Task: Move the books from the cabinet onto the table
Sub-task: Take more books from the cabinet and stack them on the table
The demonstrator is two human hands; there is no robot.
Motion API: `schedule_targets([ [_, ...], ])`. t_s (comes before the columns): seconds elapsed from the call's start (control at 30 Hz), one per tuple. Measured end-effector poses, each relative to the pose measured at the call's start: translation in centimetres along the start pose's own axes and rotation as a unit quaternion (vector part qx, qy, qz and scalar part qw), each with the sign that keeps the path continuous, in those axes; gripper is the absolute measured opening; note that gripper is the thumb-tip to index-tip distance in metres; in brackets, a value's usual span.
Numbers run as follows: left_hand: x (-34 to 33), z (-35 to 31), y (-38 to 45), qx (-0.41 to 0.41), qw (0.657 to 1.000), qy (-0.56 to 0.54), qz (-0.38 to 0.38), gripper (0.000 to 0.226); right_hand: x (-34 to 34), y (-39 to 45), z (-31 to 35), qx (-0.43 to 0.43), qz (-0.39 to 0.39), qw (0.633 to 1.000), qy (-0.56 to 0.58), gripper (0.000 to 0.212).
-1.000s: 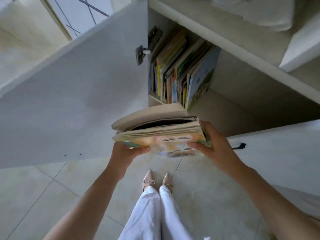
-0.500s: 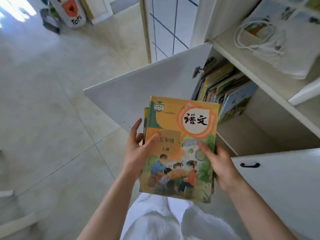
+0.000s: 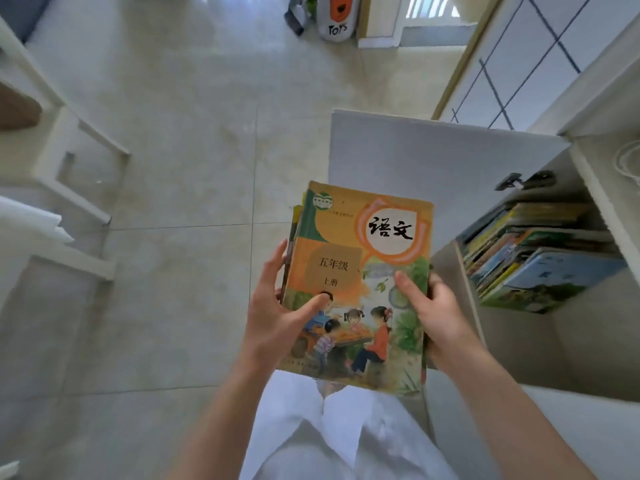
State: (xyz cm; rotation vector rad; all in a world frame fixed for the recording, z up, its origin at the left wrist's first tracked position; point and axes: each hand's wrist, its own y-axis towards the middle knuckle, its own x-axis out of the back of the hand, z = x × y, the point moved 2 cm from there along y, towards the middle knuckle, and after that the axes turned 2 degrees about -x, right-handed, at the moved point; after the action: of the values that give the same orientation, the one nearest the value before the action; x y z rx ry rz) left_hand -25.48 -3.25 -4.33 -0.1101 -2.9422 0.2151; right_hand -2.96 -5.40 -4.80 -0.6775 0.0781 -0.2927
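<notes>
Orange-covered stack of paperback books [image 3: 360,271] in my grip.
My left hand [image 3: 277,317] and right hand [image 3: 440,317] clamp its side edges.

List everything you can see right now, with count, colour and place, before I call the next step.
Held books: a small stack, count unclear; top cover orange and green; gripped by both hands at centre.
Shelved books: many, mixed colours; leaning in the cabinet, right.
Cabinet: one, white; right edge.
Cabinet door: one, white; swung open behind the held books.
Toy bag: one, white with orange; on the floor, top centre.
Floor: beige tiles.
Furniture frame: white; left side, what it is unclear.
Trousers: white; bottom centre.
Left hand: holds the stack's left edge, thumb on the cover.
Right hand: holds the right edge, thumb on the cover.
</notes>
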Motion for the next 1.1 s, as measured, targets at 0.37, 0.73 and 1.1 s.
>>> schedule_targets([
  [0.37, 15.4, 3.7, -9.8, 0.042, 0.963, -0.023, -0.265, 0.079, -18.4, -5.9, -0.4, 0.218, 0.228, 0.907, -0.279, 0.077],
  [0.73, 32.7, 8.9, -21.2, 0.103, 0.877, -0.02, -0.468, 0.08, -40.0, -13.4, -6.5, 0.338, 0.325, 0.794, -0.386, 0.09],
  [1.1, 43.8, 12.2, -26.6, 0.158, 0.783, -0.043, -0.6, 0.08, -56.8, -17.0, -10.7, 0.325, 0.46, 0.705, -0.431, 0.09],
])
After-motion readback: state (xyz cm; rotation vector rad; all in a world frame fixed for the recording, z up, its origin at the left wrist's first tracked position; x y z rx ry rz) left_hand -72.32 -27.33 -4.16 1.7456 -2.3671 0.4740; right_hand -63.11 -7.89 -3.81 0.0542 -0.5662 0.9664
